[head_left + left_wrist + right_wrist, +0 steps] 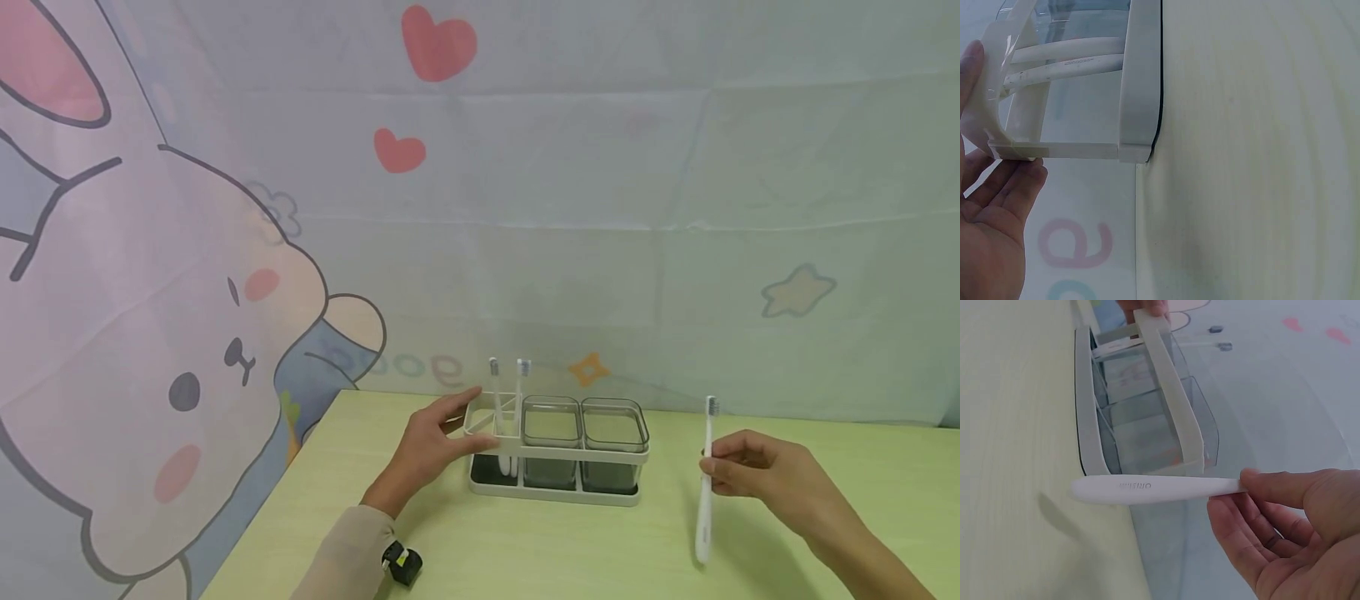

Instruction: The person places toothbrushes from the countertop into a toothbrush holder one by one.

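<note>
A white toothbrush holder (555,492) stands on the pale green table (525,558). It carries two clear cups (551,425) (613,425) and, in its left section, two upright toothbrushes (495,400) (520,392). My left hand (472,417) grips the holder's left end between thumb and fingers; the left wrist view shows that hand (991,125) against the frame (1138,81) and the brush handles (1066,47). To the right of the holder, my right hand (712,467) pinches a third white toothbrush (705,508) upright, bristles up. The right wrist view shows that hand (1235,495), its toothbrush (1147,487) and the holder (1175,387).
A cloth backdrop (187,333) printed with a rabbit, hearts and stars hangs behind and to the left of the table. The table's left edge runs diagonally near my left sleeve, which bears a small black wrist camera (401,562).
</note>
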Demonstrator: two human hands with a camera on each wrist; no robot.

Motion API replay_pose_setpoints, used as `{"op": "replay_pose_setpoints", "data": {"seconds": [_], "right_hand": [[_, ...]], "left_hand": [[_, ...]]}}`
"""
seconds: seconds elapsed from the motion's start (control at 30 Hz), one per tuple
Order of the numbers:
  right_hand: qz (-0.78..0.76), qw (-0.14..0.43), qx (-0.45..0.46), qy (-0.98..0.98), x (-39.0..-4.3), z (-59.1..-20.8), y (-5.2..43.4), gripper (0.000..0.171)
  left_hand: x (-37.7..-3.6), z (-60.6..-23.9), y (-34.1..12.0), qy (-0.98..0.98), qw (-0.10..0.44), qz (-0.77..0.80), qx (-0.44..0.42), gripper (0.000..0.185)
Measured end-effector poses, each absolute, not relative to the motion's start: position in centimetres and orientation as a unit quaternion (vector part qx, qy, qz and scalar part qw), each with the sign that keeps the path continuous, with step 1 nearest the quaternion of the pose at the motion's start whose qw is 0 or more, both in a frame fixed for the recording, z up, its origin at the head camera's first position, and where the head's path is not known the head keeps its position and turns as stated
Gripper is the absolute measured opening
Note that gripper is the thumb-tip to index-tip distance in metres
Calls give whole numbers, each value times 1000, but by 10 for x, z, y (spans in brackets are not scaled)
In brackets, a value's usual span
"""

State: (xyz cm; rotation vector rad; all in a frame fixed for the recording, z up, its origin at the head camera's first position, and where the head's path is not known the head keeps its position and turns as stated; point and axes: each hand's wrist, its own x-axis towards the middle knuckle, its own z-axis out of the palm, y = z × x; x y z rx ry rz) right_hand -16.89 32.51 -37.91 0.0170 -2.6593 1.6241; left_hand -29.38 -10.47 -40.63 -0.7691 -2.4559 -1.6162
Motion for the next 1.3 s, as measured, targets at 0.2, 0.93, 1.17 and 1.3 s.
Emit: {"op": "replay_pose_setpoints", "data": {"seconds": [0.2, 0.93, 1.17, 1.3], "right_hand": [[509, 40, 8, -860, -165, -377, 320, 32], [552, 147, 73, -817, -166, -351, 276, 27], [575, 171, 98, -794, -169, -343, 260, 28], [598, 175, 107, -774, -174, -337, 250, 28]], "left_hand": [[-293, -406, -104, -804, 47, -536, -252, 78], [-295, -408, -100, -810, 45, -529, -250, 77], [-297, -407, -100, -808, 41, -530, -256, 78], [-297, -407, -102, -808, 39, -529, -257, 77]]}}
